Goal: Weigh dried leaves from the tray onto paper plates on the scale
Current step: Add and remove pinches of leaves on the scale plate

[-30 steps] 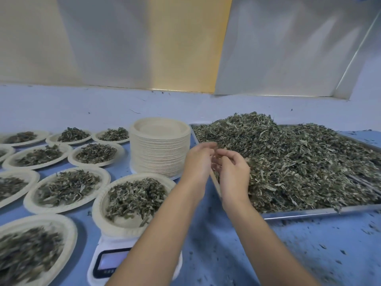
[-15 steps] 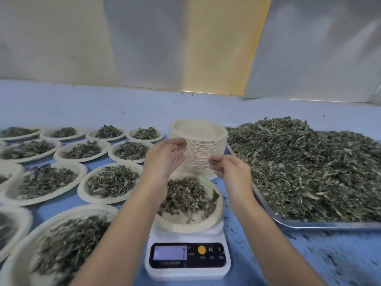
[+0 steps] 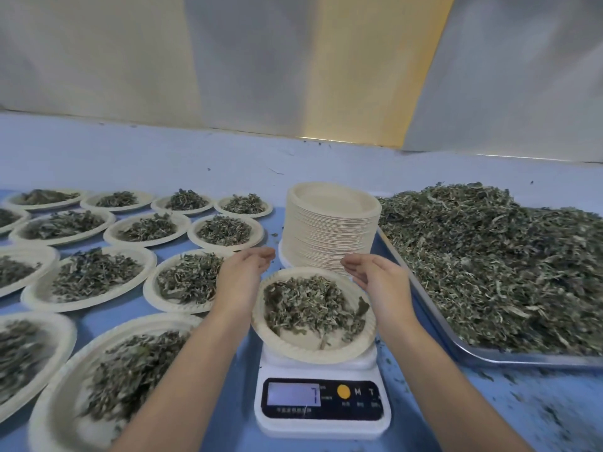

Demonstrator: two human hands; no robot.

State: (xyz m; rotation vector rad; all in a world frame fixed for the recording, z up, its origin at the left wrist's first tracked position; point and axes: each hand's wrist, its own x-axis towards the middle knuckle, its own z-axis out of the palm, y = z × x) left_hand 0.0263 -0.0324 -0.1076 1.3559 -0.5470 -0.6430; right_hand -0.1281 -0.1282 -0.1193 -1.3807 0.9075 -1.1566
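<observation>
— Where is the plate we are weighing?

— The paper plate (image 3: 303, 353) sits face up on the white kitchen scale (image 3: 321, 422), near the middle of the blue worktop (image 3: 489, 425). Its rim overhangs the scale's platform. A loose mound of dried leaves (image 3: 313, 305) covers most of it.

— And our hands?

— Our left hand (image 3: 243, 278) is at the plate's far left edge and our right hand (image 3: 380, 277) at its far right edge, palms turned toward each other with the plate between them. Each grip is released, fingers relaxed and lightly cupped, holding nothing. We cannot tell whether either hand touches the rim.

— Which way does the plate point?

— It is round, so we see no long axis. The one longer stem in the mound runs toward the near edge.

— What else is around?

— The scale's display (image 3: 292, 394) faces us and shows what looks like a 7. A tall stack of empty plates (image 3: 329, 236) stands just beyond. The metal tray (image 3: 489, 353) heaped with leaves (image 3: 489, 256) lies to the right, and filled plates (image 3: 94, 278) spread to the left.
</observation>
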